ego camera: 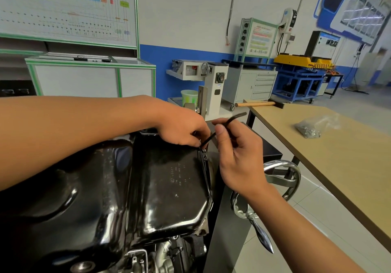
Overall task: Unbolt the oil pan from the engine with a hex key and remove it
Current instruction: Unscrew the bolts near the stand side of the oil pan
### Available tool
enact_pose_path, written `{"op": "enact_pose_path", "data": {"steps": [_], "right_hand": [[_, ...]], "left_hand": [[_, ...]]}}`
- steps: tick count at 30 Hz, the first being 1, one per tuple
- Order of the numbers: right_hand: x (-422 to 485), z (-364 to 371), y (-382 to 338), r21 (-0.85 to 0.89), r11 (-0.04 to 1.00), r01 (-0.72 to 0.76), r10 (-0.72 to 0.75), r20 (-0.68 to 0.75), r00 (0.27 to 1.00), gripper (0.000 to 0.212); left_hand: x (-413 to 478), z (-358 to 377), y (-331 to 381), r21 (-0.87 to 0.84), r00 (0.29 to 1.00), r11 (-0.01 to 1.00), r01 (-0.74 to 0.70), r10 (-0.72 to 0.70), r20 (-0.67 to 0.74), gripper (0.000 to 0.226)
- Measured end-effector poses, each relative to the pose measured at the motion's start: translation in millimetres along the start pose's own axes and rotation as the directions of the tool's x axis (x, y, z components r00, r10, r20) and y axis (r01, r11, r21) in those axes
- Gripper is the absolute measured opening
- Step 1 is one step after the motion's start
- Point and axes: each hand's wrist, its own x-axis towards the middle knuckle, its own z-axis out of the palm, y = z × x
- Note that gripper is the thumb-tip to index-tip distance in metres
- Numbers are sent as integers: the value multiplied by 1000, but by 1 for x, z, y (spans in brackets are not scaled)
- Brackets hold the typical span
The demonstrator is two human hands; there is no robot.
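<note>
A glossy black oil pan (165,188) lies bottom-up on the engine (160,255), filling the lower left of the head view. A black L-shaped hex key (231,118) slants down to the pan's far right corner, where a bolt (204,152) sits on the flange. My right hand (237,158) pinches the key near its bend between thumb and fingers. My left hand (182,126) reaches over the pan, its curled fingertips at the key's lower end by the corner. Whether they grip the shaft or only steady it is hidden.
A chrome handwheel (281,179) with a crank handle sticks out on the stand right of the engine. A wooden table (338,156) on the right carries a plastic bag of hardware (311,129) and a hammer (256,104). Cabinets and training rigs line the far wall.
</note>
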Motion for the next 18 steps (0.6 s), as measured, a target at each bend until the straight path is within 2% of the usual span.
{"op": "enact_pose_path", "data": {"steps": [2, 8, 13, 16, 18], "right_hand": [[-2, -1, 1, 35, 997, -74, 75, -27, 997, 17], [-2, -4, -6, 98, 979, -178, 185, -61, 981, 17], [3, -28, -15, 57, 985, -164, 168, -73, 983, 25], [10, -69, -19, 35, 984, -172, 175, -107, 979, 30], [15, -106, -20, 14, 979, -203, 203, -151, 967, 30]], "left_hand": [[-1, -1, 3, 9, 999, 1000, 14, -15, 28, 7], [-5, -4, 11, 64, 998, 996, 56, -58, 31, 10], [-13, -8, 12, 102, 994, 989, 108, -108, -12, 7], [-16, -18, 20, 39, 992, 992, 122, -120, -39, 10], [-4, -31, 41, -74, 992, 996, 50, -58, -111, 11]]}}
